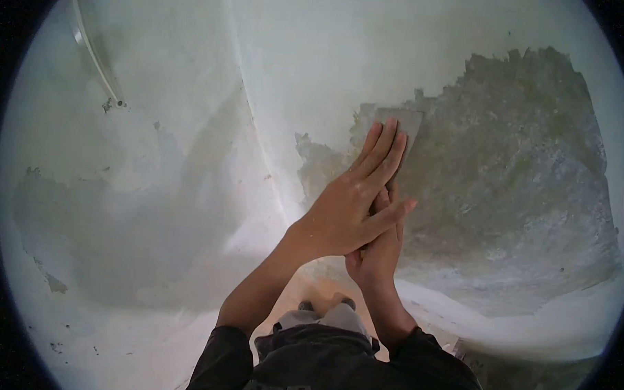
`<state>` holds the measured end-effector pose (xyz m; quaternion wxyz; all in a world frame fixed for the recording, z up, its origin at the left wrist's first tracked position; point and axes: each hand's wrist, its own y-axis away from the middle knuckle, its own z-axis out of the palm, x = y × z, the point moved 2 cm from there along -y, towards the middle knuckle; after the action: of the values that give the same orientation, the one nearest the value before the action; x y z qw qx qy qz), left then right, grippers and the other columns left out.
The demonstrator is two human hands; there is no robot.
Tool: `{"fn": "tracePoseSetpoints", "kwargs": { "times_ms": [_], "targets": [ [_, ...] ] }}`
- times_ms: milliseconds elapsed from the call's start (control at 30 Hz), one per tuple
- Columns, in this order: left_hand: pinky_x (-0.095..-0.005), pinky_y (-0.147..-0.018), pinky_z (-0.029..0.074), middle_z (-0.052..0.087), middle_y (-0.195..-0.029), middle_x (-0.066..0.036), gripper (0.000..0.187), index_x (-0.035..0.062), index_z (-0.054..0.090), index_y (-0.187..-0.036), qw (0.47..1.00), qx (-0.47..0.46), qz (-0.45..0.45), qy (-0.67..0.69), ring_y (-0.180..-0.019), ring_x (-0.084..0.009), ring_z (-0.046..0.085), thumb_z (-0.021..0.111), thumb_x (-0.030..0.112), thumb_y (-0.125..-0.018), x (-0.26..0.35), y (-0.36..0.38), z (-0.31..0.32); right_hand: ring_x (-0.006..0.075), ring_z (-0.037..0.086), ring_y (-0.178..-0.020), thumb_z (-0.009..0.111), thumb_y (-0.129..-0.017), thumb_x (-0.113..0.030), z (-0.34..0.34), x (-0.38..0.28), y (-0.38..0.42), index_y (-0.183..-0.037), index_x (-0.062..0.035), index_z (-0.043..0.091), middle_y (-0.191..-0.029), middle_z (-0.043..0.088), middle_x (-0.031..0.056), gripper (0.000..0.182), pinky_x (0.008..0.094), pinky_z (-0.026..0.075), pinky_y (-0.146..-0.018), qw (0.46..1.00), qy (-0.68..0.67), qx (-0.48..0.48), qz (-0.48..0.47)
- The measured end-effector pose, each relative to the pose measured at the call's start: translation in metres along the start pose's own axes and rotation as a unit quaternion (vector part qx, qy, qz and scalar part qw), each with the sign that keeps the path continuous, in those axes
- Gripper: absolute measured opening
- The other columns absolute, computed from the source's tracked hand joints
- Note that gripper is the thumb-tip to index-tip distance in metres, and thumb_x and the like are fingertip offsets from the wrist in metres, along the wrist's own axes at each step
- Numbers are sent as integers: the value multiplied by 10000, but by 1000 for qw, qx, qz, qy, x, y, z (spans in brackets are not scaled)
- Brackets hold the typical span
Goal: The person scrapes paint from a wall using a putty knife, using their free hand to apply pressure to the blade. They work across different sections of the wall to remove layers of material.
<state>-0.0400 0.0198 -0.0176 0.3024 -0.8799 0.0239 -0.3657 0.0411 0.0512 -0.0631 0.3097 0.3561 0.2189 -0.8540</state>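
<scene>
A scraper with a flat grey blade [409, 123] lies against the wall at the upper left of a bare grey patch [505, 181]. My left hand [349, 206] rests on the blade with its fingers stretched out, pressing it to the wall, and its thumb points right. Beneath it, my right hand [380, 256] is closed around what seems to be the scraper's handle. The handle itself and most of the right fingers are hidden. Ragged edges of white coating border the patch above and to the left.
A wall corner [262, 148] runs down left of my hands. A thin pale cable [94, 50] hangs on the left wall, above a greyish area [125, 236] of coating. My feet [346, 304] stand on the floor below. Dark material lies at the lower right.
</scene>
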Motion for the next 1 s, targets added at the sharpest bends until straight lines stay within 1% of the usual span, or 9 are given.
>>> {"fn": "tracePoseSetpoints", "kwargs": {
  "times_ms": [33, 100, 233, 300, 533, 733, 833, 933, 1000],
  "targets": [
    [-482, -1175, 166, 89, -1614, -175, 776, 53, 191, -1538, 1000, 4, 5, -2, -1489, -351, 41, 552, 383, -936, -1, -3, -3, 77, 633, -829, 379, -1055, -259, -2, 0, -4, -1518, -63, 232, -1072, 634, 83, 524, 206, 503, -584, 1000, 2, -4, -4],
    [-483, -1176, 167, 90, -1615, -170, 772, 55, 190, -1538, 1000, -2, 13, 15, -1489, -346, 43, 540, 397, -941, -2, -3, -6, 70, 611, -701, 381, -1053, -257, -9, 1, -4, -1507, -55, 252, -966, 635, 63, 514, 212, 481, -512, 966, -173, -193, -14],
    [-480, -1177, 170, 90, -1616, -163, 772, 53, 192, -1537, 1000, 10, 15, 7, -1491, -338, 36, 536, 407, -944, -5, -3, -1, 88, 531, -553, 356, -1057, -283, -2, -2, 1, -1483, -67, 318, -897, 605, 23, 480, 224, 391, -429, 990, -91, -111, -3],
    [-478, -1179, 170, 87, -1619, -152, 773, 61, 192, -1538, 1000, 3, -5, 15, -1492, -333, 29, 530, 425, -947, -6, -4, -2, 35, 399, -416, 389, -1054, -276, 11, -15, 2, -1483, -81, 310, -687, 524, -17, 478, 226, 316, -329, 999, -5, 5, 49],
    [-475, -1183, 160, 80, -1622, -137, 771, 83, 185, -1543, 999, 14, -20, 31, -1493, -318, 27, 521, 445, -952, -6, 1, -4, 38, 368, -398, 390, -1057, -281, 9, -10, 3, -1463, -91, 342, -632, 498, -23, 451, 225, 269, -331, 999, -21, -24, 38],
    [-469, -1180, 167, 63, -1620, -152, 773, 58, 164, -1542, 999, 26, -3, 30, -1491, -327, 25, 506, 439, -963, 3, 8, -3, 55, 339, -348, 359, -1053, -270, 11, -15, 9, -1514, -137, 262, -593, 473, -38, 489, 226, 240, -321, 998, 33, -16, 48],
    [-463, -1179, 172, 53, -1619, -164, 780, 51, 132, -1544, 1000, 17, -9, 22, -1490, -332, 24, 467, 464, -974, 0, 17, 4, 51, 349, -365, 362, -1055, -271, 4, -12, 16, -1480, -105, 315, -617, 490, -34, 458, 224, 238, -328, 998, 45, 12, 29],
    [-456, -1174, 183, 42, -1617, -176, 785, 53, 108, -1547, 999, 17, -23, -25, -1489, -336, 19, 424, 495, -980, -21, 24, 9, 46, 363, -385, 360, -1060, -284, -6, -6, 11, -1422, -65, 379, -645, 507, -25, 423, 225, 253, -336, 994, 77, -40, 71],
    [-460, -1172, 181, 28, -1616, -184, 801, 39, 100, -1544, 993, 65, -64, 80, -1488, -344, 15, 409, 516, -980, -26, 18, 13, 42, 364, -389, 362, -1062, -288, -5, -6, -2, -1376, -55, 418, -645, 506, -24, 395, 227, 255, -339, 986, 120, -23, 110]
  ]
}}
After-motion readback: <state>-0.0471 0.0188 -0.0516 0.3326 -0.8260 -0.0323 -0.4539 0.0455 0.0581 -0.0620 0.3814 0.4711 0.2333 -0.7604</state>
